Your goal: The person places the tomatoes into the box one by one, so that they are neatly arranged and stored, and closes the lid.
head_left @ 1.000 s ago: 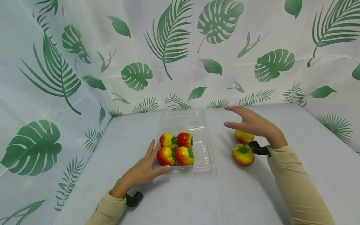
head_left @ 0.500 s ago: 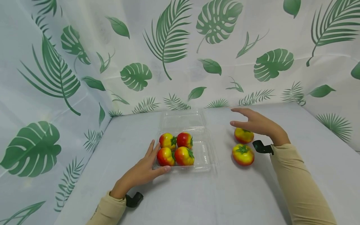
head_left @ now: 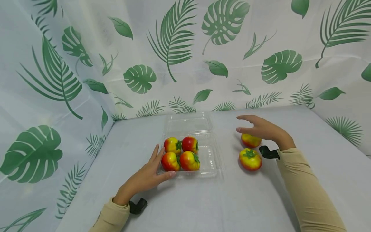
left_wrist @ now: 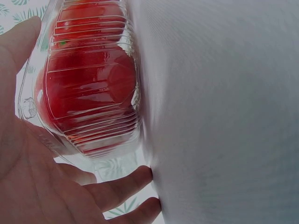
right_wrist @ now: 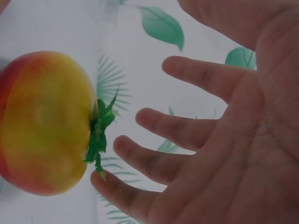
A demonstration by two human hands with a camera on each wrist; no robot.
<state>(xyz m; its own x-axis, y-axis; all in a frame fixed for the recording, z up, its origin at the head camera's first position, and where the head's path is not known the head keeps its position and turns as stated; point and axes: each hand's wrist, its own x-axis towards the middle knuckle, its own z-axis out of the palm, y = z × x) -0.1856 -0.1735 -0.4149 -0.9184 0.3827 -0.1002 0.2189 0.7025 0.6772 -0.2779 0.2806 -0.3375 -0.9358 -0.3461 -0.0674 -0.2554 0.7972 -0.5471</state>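
On cloth (head_left: pixel 188 206), left grip (head_left: pixel 146 175) spread empty beside ribbed plastic box (head_left: pixel 208 158), right grip (head_left: pixel 263 129) splayed empty near round fruit (head_left: pixel 251 142)

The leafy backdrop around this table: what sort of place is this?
Perhaps a makeshift filming booth, though I can't be sure: leaf-print sheeting rises behind and beside a pale table, and black devices are worn on both wrists.

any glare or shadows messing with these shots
Head view: white glints on the clear plastic clamshell, soft shadow beside the right sleeve; left wrist view: thin bright streaks along the clamshell's ribs; right wrist view: right hand dim, red-and-yellow fruit without hard glare.
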